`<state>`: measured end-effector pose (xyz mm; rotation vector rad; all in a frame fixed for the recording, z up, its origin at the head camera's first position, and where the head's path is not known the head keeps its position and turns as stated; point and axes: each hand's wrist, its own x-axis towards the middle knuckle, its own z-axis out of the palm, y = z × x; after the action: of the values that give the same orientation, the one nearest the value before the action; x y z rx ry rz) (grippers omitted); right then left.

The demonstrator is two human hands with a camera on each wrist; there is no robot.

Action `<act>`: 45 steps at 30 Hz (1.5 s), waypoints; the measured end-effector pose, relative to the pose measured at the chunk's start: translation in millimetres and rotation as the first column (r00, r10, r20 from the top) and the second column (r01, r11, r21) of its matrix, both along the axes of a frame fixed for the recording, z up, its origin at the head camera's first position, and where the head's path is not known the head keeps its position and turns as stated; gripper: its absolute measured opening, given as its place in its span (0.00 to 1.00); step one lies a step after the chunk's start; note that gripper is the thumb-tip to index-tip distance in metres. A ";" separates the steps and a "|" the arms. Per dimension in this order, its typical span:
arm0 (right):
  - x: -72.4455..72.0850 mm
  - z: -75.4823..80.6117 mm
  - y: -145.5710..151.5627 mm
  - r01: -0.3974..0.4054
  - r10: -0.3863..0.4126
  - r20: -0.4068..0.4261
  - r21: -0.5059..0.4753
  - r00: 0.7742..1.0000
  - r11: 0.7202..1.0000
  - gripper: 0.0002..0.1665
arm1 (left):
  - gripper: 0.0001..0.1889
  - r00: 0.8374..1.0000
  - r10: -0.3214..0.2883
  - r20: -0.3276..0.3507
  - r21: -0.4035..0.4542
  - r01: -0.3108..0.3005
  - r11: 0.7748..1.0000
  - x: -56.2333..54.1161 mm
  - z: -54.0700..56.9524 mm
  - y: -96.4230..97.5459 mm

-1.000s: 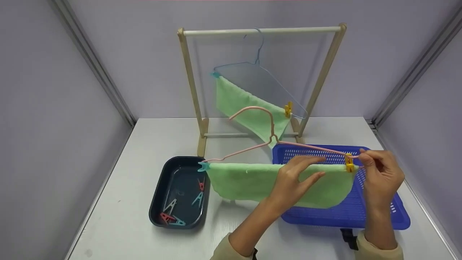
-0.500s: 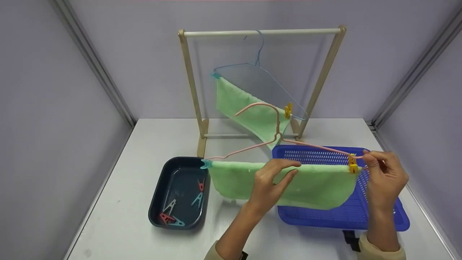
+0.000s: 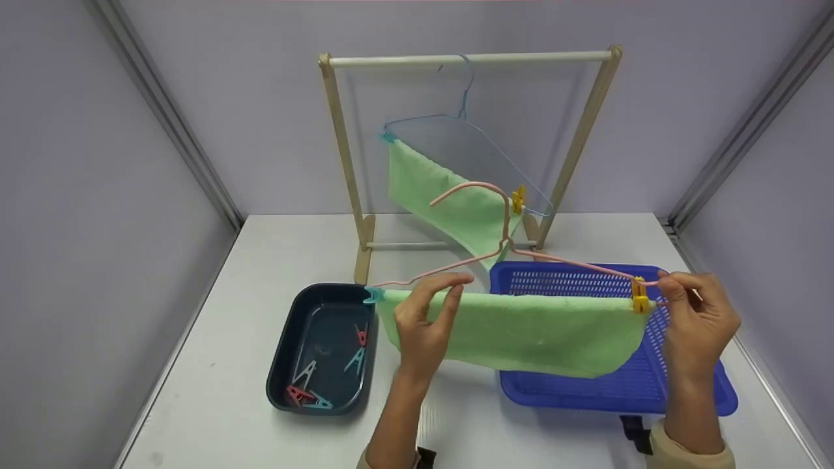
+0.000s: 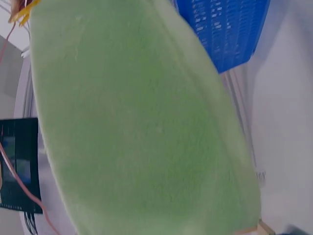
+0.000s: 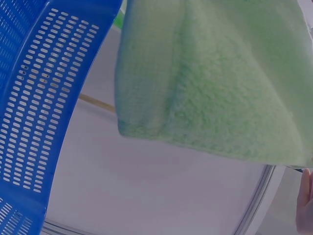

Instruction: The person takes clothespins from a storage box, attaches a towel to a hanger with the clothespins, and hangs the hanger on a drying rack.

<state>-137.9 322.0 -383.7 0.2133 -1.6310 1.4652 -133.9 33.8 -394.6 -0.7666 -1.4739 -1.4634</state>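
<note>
My right hand (image 3: 700, 322) pinches the right end of a pink clothes hanger (image 3: 554, 256), holding it up over the table. A green towel (image 3: 541, 335) hangs folded over the hanger's lower bar. At its right corner sits a yellow clothespin (image 3: 640, 295), and at its left corner a teal clothespin (image 3: 374, 295). My left hand (image 3: 423, 322) is in front of the towel's left part, thumb and forefinger curved with a gap between them, holding nothing. The towel (image 4: 142, 122) fills most of the left wrist view. In the right wrist view, the left hand (image 5: 305, 208) shows at the lower right edge.
Behind stands a wooden rack (image 3: 391, 62) carrying a blue hanger (image 3: 485, 133) with another green towel (image 3: 430, 185) clipped on, slanting down rightward. A dark tray (image 3: 279, 352) with several clothespins (image 3: 304, 395) lies at left. A blue basket (image 3: 586, 394) lies at right.
My left hand has slid leftward along the front of the towel, from right of its middle to near its left end. The pink hanger and my right hand have shifted slightly right.
</note>
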 end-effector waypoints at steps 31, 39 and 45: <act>3.1 8.2 -0.6 -0.093 0.083 -0.061 -0.198 0.995 0.976 0.10 | 0.13 0.780 0.179 0.600 0.143 -0.324 0.935 2.9 1.0 -68.0; 0.4 8.3 0.9 -0.090 0.079 -0.057 -0.234 0.995 0.968 0.10 | 0.12 0.810 0.036 0.585 0.273 -0.239 0.932 -13.1 -30.1 -78.3; -1.2 9.2 2.6 -0.081 0.069 -0.056 -0.252 0.996 0.964 0.11 | 0.12 0.796 -0.056 0.602 0.293 -0.156 0.943 -13.4 -37.2 -82.2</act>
<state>-139.1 324.6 -374.6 0.1643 -1.3943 1.6980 -147.4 -48.3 -431.8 -0.0287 -1.6172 -1.9606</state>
